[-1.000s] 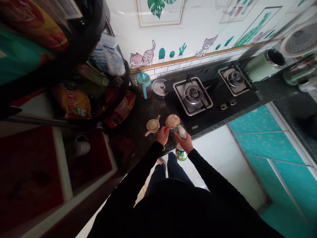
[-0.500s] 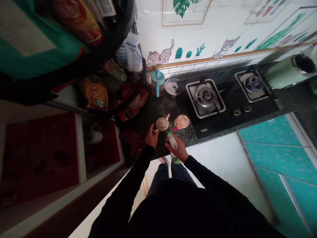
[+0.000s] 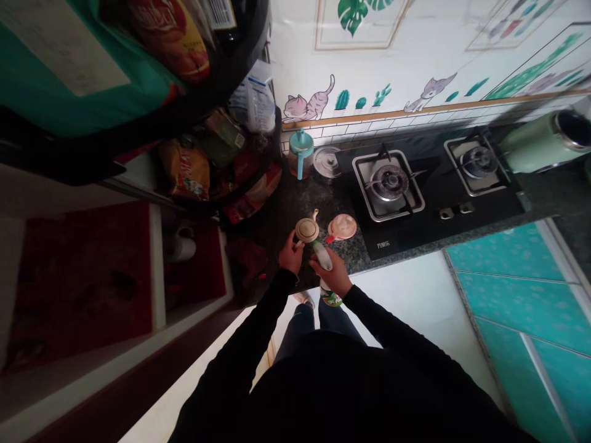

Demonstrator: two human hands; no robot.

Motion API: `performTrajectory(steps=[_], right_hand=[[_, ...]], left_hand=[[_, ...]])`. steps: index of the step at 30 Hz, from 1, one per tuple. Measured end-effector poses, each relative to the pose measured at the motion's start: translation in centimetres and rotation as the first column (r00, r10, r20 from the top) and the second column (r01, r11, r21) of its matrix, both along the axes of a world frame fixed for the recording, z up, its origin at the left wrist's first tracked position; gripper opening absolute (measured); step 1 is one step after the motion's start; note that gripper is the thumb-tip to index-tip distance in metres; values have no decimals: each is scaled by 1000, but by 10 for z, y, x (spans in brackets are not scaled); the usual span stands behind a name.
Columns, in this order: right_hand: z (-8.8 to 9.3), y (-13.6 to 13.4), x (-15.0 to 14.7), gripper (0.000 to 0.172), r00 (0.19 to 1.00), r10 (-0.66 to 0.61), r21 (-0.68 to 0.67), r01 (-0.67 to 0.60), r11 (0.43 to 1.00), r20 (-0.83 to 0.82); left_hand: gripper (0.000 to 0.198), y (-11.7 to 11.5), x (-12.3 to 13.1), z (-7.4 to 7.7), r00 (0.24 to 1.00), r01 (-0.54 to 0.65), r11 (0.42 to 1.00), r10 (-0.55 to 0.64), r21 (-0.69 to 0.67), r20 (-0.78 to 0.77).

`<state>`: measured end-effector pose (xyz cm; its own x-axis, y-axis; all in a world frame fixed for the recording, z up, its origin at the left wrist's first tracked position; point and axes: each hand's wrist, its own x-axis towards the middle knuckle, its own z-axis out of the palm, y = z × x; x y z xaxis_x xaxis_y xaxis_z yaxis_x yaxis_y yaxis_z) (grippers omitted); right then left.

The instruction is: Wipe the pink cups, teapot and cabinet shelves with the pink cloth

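My left hand [image 3: 290,255] is closed on the handle of a small pale teapot [image 3: 307,230], whose spout points away from me. In my right hand [image 3: 336,273] is a spray bottle [image 3: 324,256] with a white head and a green nozzle. The nozzle is close to the near side of the teapot. Below my right hand shows the green-and-white label of the bottle's body, out over the counter's front edge. Right of the teapot stands a pink cup [image 3: 343,226] with a red handle.
Behind the teapot are a jug with a turquoise lid [image 3: 301,147] and a round metal lid [image 3: 327,162]. A black gas stove [image 3: 392,184] lies to the right, with a green flask [image 3: 530,144] beyond it. A dark rack [image 3: 252,203] of food packets stands close on my left.
The camera view has shifted slightly, moving the scene to the right. The spray bottle's nozzle has come a little nearer to the teapot. Both hands keep their holds.
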<state>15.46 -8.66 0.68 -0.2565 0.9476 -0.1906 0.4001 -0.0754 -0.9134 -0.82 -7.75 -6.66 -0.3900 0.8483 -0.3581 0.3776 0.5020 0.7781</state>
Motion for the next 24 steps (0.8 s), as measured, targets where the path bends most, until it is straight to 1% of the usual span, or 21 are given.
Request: performTrajectory(steps=[2, 6, 8, 11, 15, 17, 20, 22, 24], right_hand=[[0, 4, -2, 28, 1000, -12, -11, 12, 1000, -2], [-5, 12, -2, 29, 996, -84, -36, 85, 996, 27], [-7, 15, 0, 31, 994, -111, -71, 109, 992, -15], [-7, 18, 4, 37, 987, -116, -134, 101, 986, -107], [-2, 23, 8, 37, 985, -128, -187, 105, 977, -118], [2, 26, 8, 38, 984, -134, -216, 107, 970, -115], [9, 30, 6, 40, 980, -102, -281, 51, 958, -169], [12, 32, 5, 43, 973, -96, -316, 25, 948, -211], [13, 34, 3, 44, 971, -99, -328, 23, 944, -216]], left_hand=[[64, 0, 0, 0, 1000, 0, 1000, 0, -4, 5], [65, 0, 1, -1, 1000, -7, 1000, 7, -14, -8], [64, 0, 0, -1, 1000, -2, 1000, 2, -9, -8], [62, 2, -5, 0, 1000, 19, 1000, -19, -10, 2], [56, 9, -22, 5, 995, 98, 994, -99, 37, 24], [51, 15, -31, 6, 988, 156, 986, -155, 67, -7], [47, 24, -44, 6, 973, 225, 972, -220, 75, -68], [47, 30, -49, 4, 966, 251, 964, -244, 84, -87], [49, 37, -51, 2, 962, 261, 960, -250, 101, -110]])
